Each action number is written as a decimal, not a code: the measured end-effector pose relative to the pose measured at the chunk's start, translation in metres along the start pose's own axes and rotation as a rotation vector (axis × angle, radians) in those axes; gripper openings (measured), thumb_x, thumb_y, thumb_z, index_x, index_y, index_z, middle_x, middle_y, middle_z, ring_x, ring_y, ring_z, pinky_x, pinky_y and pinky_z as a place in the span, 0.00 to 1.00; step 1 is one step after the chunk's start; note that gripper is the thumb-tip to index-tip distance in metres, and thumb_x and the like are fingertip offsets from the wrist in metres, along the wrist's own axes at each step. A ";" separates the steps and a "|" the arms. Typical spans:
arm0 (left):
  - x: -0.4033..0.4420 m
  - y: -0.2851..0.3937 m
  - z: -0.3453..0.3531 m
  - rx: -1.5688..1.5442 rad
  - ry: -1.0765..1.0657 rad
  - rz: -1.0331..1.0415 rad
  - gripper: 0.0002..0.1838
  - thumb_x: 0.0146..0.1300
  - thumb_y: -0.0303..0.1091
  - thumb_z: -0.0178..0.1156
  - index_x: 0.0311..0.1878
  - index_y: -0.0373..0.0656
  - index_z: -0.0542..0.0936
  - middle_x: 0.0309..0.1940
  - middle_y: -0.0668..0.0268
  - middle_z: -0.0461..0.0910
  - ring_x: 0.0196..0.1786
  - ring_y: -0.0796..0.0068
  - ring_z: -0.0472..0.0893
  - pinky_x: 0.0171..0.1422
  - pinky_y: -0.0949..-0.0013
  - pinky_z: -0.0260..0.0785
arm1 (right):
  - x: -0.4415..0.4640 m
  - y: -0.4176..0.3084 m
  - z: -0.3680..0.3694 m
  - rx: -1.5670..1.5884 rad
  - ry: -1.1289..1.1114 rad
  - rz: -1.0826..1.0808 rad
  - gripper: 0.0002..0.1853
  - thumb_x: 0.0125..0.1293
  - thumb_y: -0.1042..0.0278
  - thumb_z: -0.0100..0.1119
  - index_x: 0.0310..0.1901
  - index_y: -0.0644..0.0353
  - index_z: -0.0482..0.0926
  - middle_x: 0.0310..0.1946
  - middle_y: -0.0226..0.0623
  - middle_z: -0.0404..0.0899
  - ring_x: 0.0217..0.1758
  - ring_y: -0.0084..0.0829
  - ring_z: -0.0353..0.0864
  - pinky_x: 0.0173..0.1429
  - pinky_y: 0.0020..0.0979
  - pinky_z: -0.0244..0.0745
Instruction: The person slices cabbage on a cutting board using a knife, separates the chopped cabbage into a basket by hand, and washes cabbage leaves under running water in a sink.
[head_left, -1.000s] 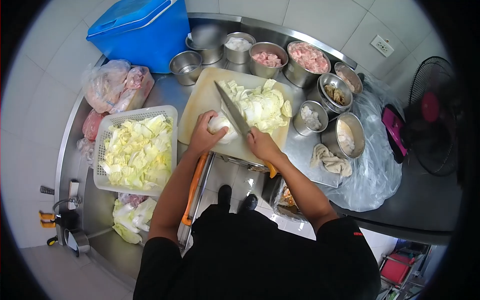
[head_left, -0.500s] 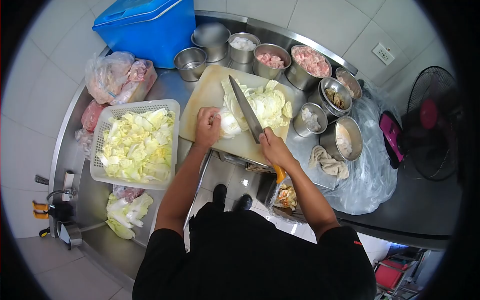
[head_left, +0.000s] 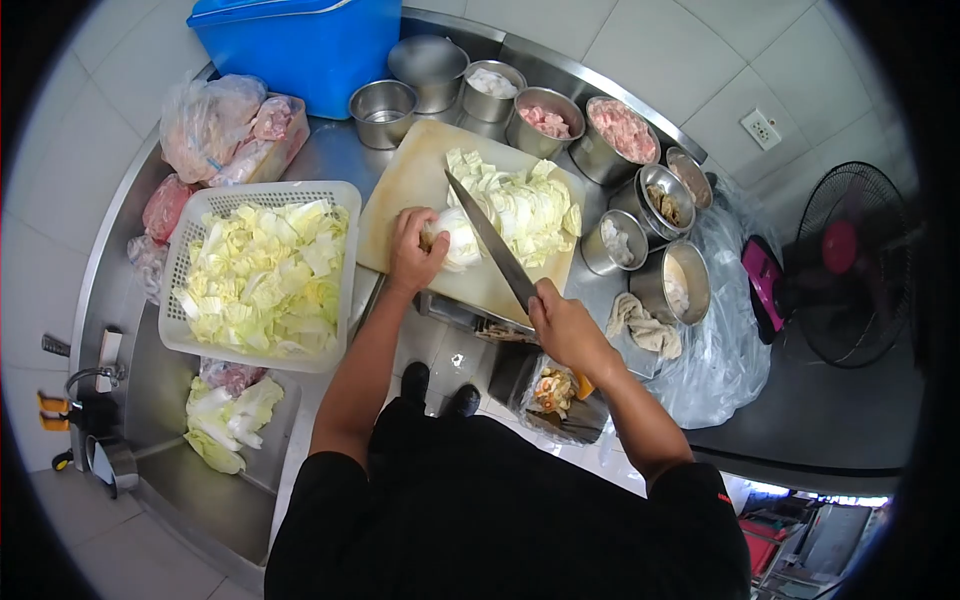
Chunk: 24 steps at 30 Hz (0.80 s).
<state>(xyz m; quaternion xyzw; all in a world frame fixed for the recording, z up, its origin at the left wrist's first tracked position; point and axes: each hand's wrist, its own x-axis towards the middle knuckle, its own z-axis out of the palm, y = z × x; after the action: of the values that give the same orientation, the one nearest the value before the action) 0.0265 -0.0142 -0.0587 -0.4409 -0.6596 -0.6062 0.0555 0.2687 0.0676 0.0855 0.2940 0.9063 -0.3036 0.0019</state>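
My right hand is closed around the handle of a long kitchen knife; a bit of its orange handle shows below the hand. The blade lies across a napa cabbage on the cutting board. Bent over the cabbage's white root end, my left hand grips it at the left. Cut cabbage slices sit to the right of the blade, still close together. Left of the board stands a white perforated basket heaped with chopped cabbage.
Several steel pots line the board's back and right, among them one with pink meat. A blue cooler and bagged meat stand at the back left. Cabbage leaves lie in the sink. A cloth and fan are at right.
The view has shifted a little. My left hand still holds the cabbage's root end. My right hand has tilted the knife, and less of its orange handle shows.
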 end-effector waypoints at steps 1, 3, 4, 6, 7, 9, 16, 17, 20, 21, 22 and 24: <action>0.000 -0.001 0.001 -0.002 0.006 0.002 0.15 0.54 0.29 0.63 0.46 0.39 0.74 0.44 0.56 0.73 0.48 0.55 0.73 0.55 0.59 0.66 | -0.003 -0.005 -0.002 0.005 -0.018 0.015 0.09 0.73 0.64 0.47 0.42 0.62 0.64 0.23 0.61 0.76 0.33 0.65 0.75 0.35 0.53 0.67; -0.001 -0.002 0.003 -0.078 -0.003 -0.093 0.16 0.54 0.29 0.63 0.46 0.39 0.74 0.44 0.56 0.72 0.48 0.56 0.73 0.55 0.61 0.66 | -0.008 -0.010 -0.002 0.011 -0.035 0.004 0.09 0.73 0.65 0.46 0.43 0.63 0.64 0.23 0.63 0.76 0.32 0.67 0.76 0.36 0.56 0.68; -0.001 -0.003 0.003 -0.079 -0.002 -0.092 0.16 0.54 0.29 0.63 0.46 0.39 0.74 0.44 0.56 0.72 0.48 0.56 0.73 0.55 0.61 0.66 | -0.010 -0.012 -0.002 0.019 -0.054 -0.003 0.09 0.72 0.65 0.45 0.43 0.63 0.64 0.22 0.66 0.75 0.30 0.68 0.76 0.37 0.60 0.68; -0.001 -0.006 0.006 -0.085 0.009 -0.052 0.16 0.54 0.30 0.64 0.46 0.39 0.75 0.43 0.56 0.72 0.48 0.56 0.73 0.54 0.61 0.67 | -0.012 -0.016 0.000 -0.020 -0.051 0.012 0.09 0.72 0.66 0.45 0.43 0.63 0.64 0.22 0.65 0.76 0.30 0.67 0.76 0.37 0.60 0.69; -0.002 -0.006 0.006 -0.087 0.010 -0.052 0.16 0.54 0.30 0.64 0.46 0.39 0.75 0.43 0.56 0.72 0.48 0.56 0.73 0.54 0.61 0.67 | -0.014 -0.018 0.001 -0.055 -0.047 0.027 0.09 0.72 0.66 0.45 0.44 0.63 0.64 0.22 0.65 0.76 0.30 0.67 0.77 0.37 0.60 0.70; -0.001 -0.006 0.007 -0.081 0.004 -0.064 0.16 0.53 0.30 0.63 0.46 0.39 0.75 0.42 0.56 0.71 0.47 0.56 0.73 0.53 0.61 0.68 | -0.015 -0.014 0.007 -0.070 -0.019 0.020 0.08 0.72 0.66 0.45 0.44 0.63 0.65 0.22 0.64 0.77 0.30 0.67 0.77 0.37 0.60 0.70; -0.001 -0.006 0.009 -0.049 -0.010 -0.028 0.15 0.53 0.29 0.62 0.45 0.39 0.75 0.42 0.55 0.70 0.47 0.54 0.72 0.53 0.58 0.67 | -0.028 -0.028 0.008 -0.204 0.015 0.031 0.07 0.71 0.67 0.47 0.43 0.61 0.66 0.21 0.61 0.77 0.27 0.64 0.77 0.34 0.59 0.70; -0.001 -0.006 0.009 -0.037 -0.015 -0.019 0.15 0.53 0.28 0.62 0.45 0.39 0.75 0.42 0.55 0.70 0.47 0.54 0.71 0.54 0.58 0.66 | -0.030 -0.031 0.008 -0.203 0.020 0.034 0.07 0.71 0.67 0.47 0.43 0.61 0.66 0.21 0.61 0.77 0.27 0.64 0.77 0.34 0.59 0.70; -0.002 -0.005 0.008 -0.025 -0.025 0.011 0.15 0.53 0.28 0.61 0.46 0.39 0.75 0.42 0.55 0.69 0.48 0.54 0.71 0.55 0.57 0.65 | -0.033 -0.035 0.008 -0.252 0.011 0.060 0.08 0.70 0.67 0.47 0.43 0.62 0.66 0.21 0.62 0.76 0.27 0.64 0.77 0.34 0.59 0.70; -0.001 -0.005 0.008 -0.021 -0.027 0.035 0.15 0.54 0.28 0.60 0.46 0.39 0.75 0.42 0.55 0.68 0.48 0.54 0.70 0.55 0.57 0.65 | -0.034 -0.034 0.009 -0.268 -0.002 0.058 0.08 0.70 0.67 0.47 0.43 0.62 0.66 0.21 0.62 0.76 0.28 0.63 0.78 0.34 0.59 0.70; -0.002 -0.004 0.008 -0.028 -0.028 0.030 0.15 0.54 0.28 0.60 0.46 0.39 0.75 0.42 0.55 0.68 0.48 0.54 0.70 0.55 0.57 0.65 | -0.034 -0.034 0.010 -0.285 -0.018 0.057 0.09 0.70 0.67 0.47 0.43 0.63 0.65 0.21 0.61 0.76 0.28 0.63 0.78 0.34 0.59 0.71; 0.000 -0.003 0.008 -0.016 -0.043 0.031 0.16 0.54 0.29 0.61 0.47 0.39 0.75 0.42 0.54 0.68 0.48 0.54 0.70 0.55 0.56 0.65 | -0.036 -0.035 0.009 -0.284 -0.025 0.053 0.09 0.70 0.67 0.48 0.43 0.63 0.65 0.21 0.61 0.76 0.28 0.64 0.78 0.34 0.59 0.71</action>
<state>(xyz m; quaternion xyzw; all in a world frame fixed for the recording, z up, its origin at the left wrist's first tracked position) 0.0288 -0.0069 -0.0633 -0.4642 -0.6489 -0.6010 0.0471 0.2784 0.0209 0.1040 0.3106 0.9320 -0.1758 0.0630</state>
